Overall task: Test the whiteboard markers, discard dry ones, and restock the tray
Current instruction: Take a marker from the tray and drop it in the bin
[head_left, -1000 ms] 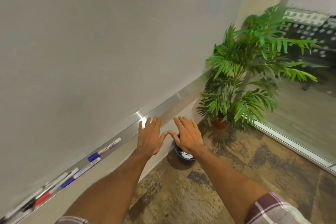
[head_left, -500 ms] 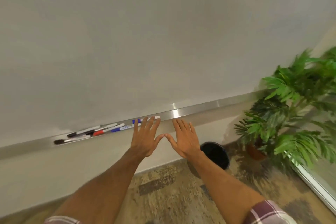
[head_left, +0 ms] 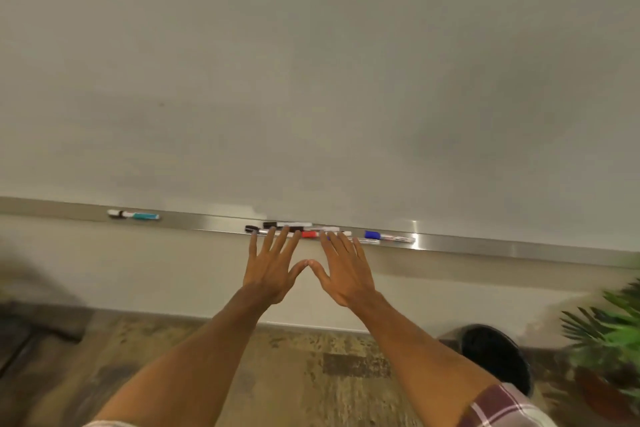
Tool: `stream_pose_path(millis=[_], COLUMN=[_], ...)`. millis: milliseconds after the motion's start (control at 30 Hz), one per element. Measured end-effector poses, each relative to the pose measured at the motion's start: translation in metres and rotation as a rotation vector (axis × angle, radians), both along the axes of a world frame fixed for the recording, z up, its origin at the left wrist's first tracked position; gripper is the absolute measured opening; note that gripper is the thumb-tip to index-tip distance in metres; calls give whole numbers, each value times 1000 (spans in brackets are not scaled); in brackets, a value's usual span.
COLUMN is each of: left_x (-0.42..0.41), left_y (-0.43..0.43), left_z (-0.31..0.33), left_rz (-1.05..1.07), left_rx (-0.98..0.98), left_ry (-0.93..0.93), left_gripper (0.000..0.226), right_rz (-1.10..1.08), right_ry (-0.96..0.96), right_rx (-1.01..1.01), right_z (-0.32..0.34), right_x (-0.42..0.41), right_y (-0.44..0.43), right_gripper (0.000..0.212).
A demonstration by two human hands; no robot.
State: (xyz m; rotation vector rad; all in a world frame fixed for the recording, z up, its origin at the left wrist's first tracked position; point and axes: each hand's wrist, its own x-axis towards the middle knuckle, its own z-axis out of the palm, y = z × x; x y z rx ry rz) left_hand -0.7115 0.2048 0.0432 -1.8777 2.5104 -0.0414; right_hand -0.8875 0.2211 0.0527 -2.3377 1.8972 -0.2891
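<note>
Left hand (head_left: 270, 270) & right hand (head_left: 346, 270) both spread flat, thumb tips touching, holding nothing, fingertips just below long metal marker tray (head_left: 485, 246) w/ red-capped marker (head_left: 309, 234), blue-capped marker (head_left: 388, 237), round black bin (head_left: 495, 357) on floor at right

I note a long brushed-metal ledge tray (head_left: 519, 248). A teal-and-black marker (head_left: 133, 215) lies alone on it, far left. At mid-tray there is a tight cluster of black-capped markers (head_left: 287, 225), with a red-capped marker (head_left: 309, 234) touching them. A blue-capped marker (head_left: 388, 237) lies just right. All lie lengthwise.

Office: wall whiteboard (head_left: 311, 80), marker tray (head_left: 485, 246), carpet (head_left: 311, 374).
</note>
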Motion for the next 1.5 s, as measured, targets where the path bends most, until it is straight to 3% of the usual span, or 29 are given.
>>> stream_pose_path(millis=[200,333,700,1067,1400,1500], left_x=[115,187,332,409,458,463], left_y=[-3,-7,-3,-35,-112,-131], left_z=[3,7,11,-3,-30,-42], left_rz=[115,170,317,415,372,350], left_rx=[7,-3,1,40,85,145], left_ry=[25,-12,-4,8,50,35], left_gripper=[89,101,110,100,93,77], right_rz=[94,138,272,351,314,296], right_ry=[27,26,29,47,35,30], right_rx=[5,-23,4,6,10,19], right_z=[1,0,11,2,-34,-48], right_x=[116,189,332,412,474,486], right_y=[-21,-34,-55,-102,-175,-194], right_gripper=[88,94,66,64,52,47])
